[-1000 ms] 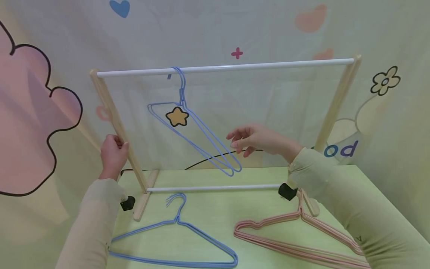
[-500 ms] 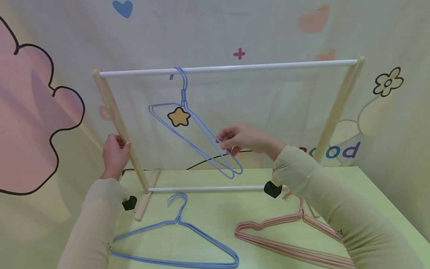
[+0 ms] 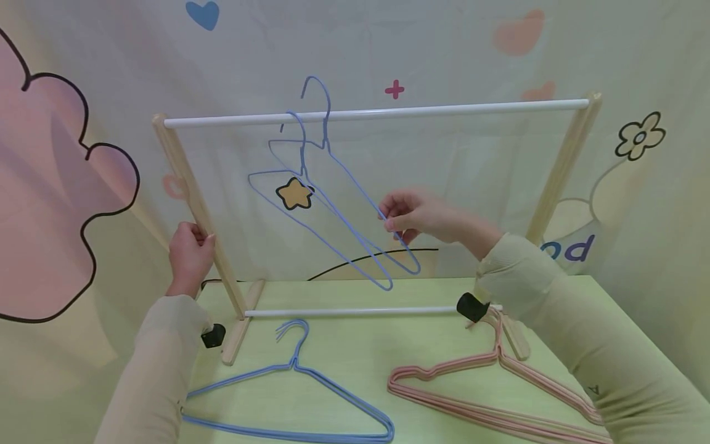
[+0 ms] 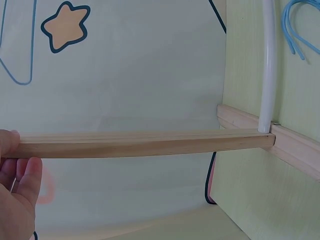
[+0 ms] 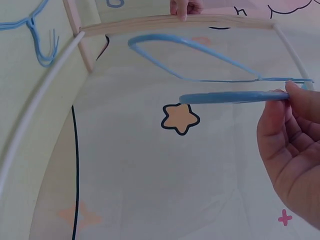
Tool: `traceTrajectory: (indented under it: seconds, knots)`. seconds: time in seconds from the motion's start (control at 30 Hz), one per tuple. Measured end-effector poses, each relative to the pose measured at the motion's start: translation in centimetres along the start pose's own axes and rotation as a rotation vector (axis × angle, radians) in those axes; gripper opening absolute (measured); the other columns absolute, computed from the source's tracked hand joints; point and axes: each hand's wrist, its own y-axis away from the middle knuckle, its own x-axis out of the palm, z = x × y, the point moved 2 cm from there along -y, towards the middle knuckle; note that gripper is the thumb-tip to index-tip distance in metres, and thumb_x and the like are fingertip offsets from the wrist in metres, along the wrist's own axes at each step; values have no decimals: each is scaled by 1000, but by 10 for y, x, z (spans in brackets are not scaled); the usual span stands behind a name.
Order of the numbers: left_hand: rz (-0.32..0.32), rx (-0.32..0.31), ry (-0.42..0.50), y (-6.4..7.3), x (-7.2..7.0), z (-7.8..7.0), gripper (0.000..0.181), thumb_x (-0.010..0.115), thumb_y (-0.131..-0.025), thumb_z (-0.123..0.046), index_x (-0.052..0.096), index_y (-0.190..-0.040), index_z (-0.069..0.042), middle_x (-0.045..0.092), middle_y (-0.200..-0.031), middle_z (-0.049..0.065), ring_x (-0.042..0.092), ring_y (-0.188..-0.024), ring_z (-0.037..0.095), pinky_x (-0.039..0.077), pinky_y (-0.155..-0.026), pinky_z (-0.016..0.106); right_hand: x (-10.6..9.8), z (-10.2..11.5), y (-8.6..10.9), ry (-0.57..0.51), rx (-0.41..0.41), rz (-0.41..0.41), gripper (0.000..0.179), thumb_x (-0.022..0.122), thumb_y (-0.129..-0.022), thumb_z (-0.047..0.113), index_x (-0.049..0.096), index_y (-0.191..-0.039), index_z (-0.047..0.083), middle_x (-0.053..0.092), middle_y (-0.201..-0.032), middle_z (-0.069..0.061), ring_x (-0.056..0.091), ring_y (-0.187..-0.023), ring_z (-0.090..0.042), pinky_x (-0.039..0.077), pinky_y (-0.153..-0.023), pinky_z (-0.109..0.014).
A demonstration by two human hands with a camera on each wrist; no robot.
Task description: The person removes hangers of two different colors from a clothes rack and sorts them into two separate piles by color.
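A clothes rack with pale wooden posts and a white top rod point(image 3: 444, 108) stands on the table. My left hand point(image 3: 190, 256) grips its left wooden post point(image 4: 140, 146) between thumb and fingers. My right hand point(image 3: 421, 216) pinches the sloping right arm of a blue wire hanger point(image 3: 326, 132), also seen edge-on as the near blue hanger point(image 5: 235, 97) in the right wrist view. This hanger's hook is raised above the rod, apart from it. A second blue hanger point(image 3: 302, 161) hangs by its hook on the rod, left of centre.
On the table point(image 3: 355, 357) a stack of blue hangers point(image 3: 344, 396) lies at front left. Pink hangers point(image 3: 444, 404) are stacked at front right, partly under my right sleeve. A white lower bar point(image 3: 355, 311) joins the rack's feet. A printed curtain point(image 3: 444, 55) hangs behind.
My right hand moved left onto the two hanging blue hangers, then lifted one up and to the right, its hook coming off the rod. My left hand stayed on the post.
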Motion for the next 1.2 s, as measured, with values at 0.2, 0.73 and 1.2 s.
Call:
traceTrajectory:
  seconds: [0.2, 0.73, 1.2]
  knots:
    - [-4, -1, -6, 0, 1, 1, 28, 49, -89, -16, 42, -105, 5, 49, -98, 20, 50, -88, 31, 44, -75, 39, -18, -9, 28, 100, 8, -34, 11, 51, -86, 1, 45, -95, -1, 50, -75, -3, 50, -62, -13, 48, -59, -27]
    - [-9, 5, -5, 0, 0, -1, 28, 49, -88, -15, 42, -105, 6, 50, -98, 20, 50, -89, 32, 44, -77, 40, -34, -51, 105, 231, -26, -11, 11, 54, -85, 3, 49, -92, -5, 51, -70, -1, 50, -59, -7, 48, -54, -27]
    - [-1, -5, -7, 2, -1, -4, 28, 49, -89, -15, 42, -106, 5, 49, -98, 19, 49, -88, 31, 44, -75, 39, 9, -115, 104, -5, 16, 155, 24, 56, -86, 15, 49, -95, -6, 50, -73, -1, 53, -60, -8, 48, -54, -24]
